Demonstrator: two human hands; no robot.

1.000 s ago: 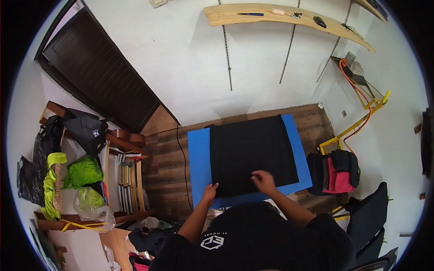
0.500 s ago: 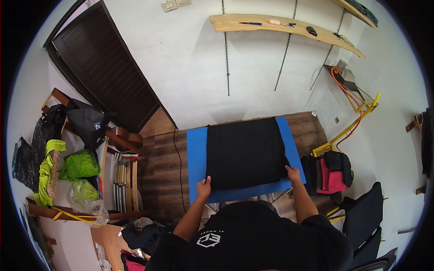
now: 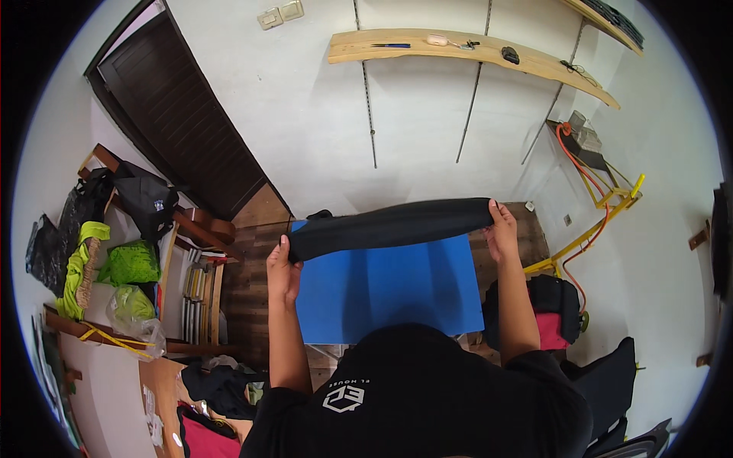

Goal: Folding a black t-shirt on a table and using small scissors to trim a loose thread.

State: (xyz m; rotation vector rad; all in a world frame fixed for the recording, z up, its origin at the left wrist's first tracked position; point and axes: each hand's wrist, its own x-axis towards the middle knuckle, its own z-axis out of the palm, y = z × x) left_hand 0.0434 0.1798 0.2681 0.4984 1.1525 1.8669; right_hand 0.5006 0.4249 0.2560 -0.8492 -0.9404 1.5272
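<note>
A piece of black cloth (image 3: 391,230) is held up above the blue tabletop (image 3: 397,294), stretched into a long band between my hands. My left hand (image 3: 284,271) pinches its left end near the table's left edge. At the other end, slightly higher in the view, my right hand (image 3: 501,233) grips the right corner. The band bows a little along its length, and its lower part casts shadows on the blue surface. A small dark bit shows behind its left half; I cannot tell whether it belongs to the same cloth.
On the left a rack holds bags (image 3: 145,197) and green bundles (image 3: 130,263). A wooden shelf (image 3: 427,47) with small items runs along the wall ahead. Right of the table are a yellow metal frame (image 3: 588,237), an orange hose and a black-and-red pile (image 3: 556,305).
The black cloth lay spread over the table half a second ago; both hands have raised it off the surface, moving up and farther apart. More of the blue top now shows.
</note>
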